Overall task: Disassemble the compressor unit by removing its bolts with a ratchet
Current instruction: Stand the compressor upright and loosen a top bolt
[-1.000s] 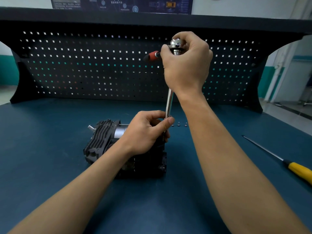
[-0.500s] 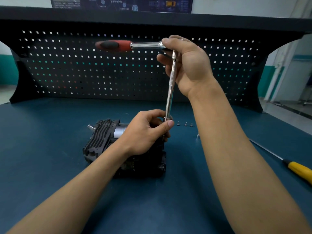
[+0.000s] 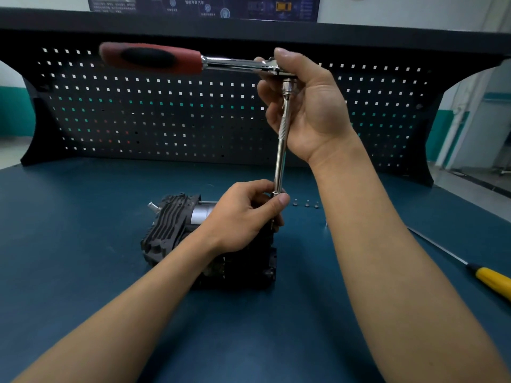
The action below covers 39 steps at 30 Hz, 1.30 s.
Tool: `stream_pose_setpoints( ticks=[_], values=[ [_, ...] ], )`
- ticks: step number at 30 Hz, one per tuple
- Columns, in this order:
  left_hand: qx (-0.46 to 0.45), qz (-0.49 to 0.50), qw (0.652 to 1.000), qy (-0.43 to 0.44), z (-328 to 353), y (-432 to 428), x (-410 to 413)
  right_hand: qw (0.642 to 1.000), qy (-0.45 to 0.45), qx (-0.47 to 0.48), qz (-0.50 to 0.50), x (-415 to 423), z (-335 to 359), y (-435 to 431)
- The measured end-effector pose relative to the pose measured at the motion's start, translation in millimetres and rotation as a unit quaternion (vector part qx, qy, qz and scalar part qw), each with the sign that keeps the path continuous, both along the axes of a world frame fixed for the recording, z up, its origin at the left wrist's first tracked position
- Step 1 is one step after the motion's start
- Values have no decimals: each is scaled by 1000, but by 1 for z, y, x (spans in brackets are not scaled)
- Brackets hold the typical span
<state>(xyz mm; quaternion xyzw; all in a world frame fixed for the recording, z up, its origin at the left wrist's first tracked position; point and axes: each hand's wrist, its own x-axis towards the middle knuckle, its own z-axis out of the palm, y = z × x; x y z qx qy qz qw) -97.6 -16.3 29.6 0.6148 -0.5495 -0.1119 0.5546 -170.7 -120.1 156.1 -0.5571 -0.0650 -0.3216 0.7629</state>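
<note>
Near the frame's middle, left hand (image 3: 243,217) pinched the extension bar (image 3: 282,145) above the compressor (image 3: 171,230), right hand (image 3: 307,106) curled round the ratchet (image 3: 193,63) head up top.

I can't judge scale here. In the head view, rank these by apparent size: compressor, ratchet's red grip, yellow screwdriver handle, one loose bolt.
1. compressor
2. ratchet's red grip, though it is likely nearer the camera
3. yellow screwdriver handle, cut off by the frame edge, so unsure
4. loose bolt
</note>
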Motion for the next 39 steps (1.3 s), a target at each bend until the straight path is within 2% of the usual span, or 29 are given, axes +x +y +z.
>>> stream_pose_setpoints(
  ticks=[6,8,10,12,14,16,22,26,29,32,34,37,39],
  values=[
    [6,5,1000,-11,2,1,0,999,-24,-4,-45,3,-2,-1],
    [2,0,1000,-8,3,1,0,994,-43,-21,-96,5,-3,3],
    [-2,0,1000,-6,3,1,0,979,-64,-51,-187,9,-4,6],
    [-2,5,1000,-6,4,1,-1,948,-84,-96,-293,13,-5,7],
    [-2,8,1000,-5,4,0,-1,900,-79,-162,-396,17,-8,5],
    [-4,8,1000,1,3,0,-1,858,-63,-210,-464,19,-12,0],
    [-9,8,1000,3,4,0,-2,788,-42,-272,-551,18,-18,-5],
    [-13,16,1000,0,5,0,-3,739,-57,-301,-600,17,-19,3],
    [-13,19,1000,2,4,0,-4,725,-65,-302,-616,18,-19,6],
    [-14,19,1000,12,4,0,-4,733,-68,-293,-610,19,-20,5],
    [-14,16,1000,22,4,0,-4,764,-84,-272,-579,20,-20,1],
    [-10,16,999,29,3,-1,-3,862,-84,-163,-472,19,-15,-4],
    [-4,14,1000,18,2,-1,-1,935,-58,-55,-346,15,-10,-6]
  ],
)
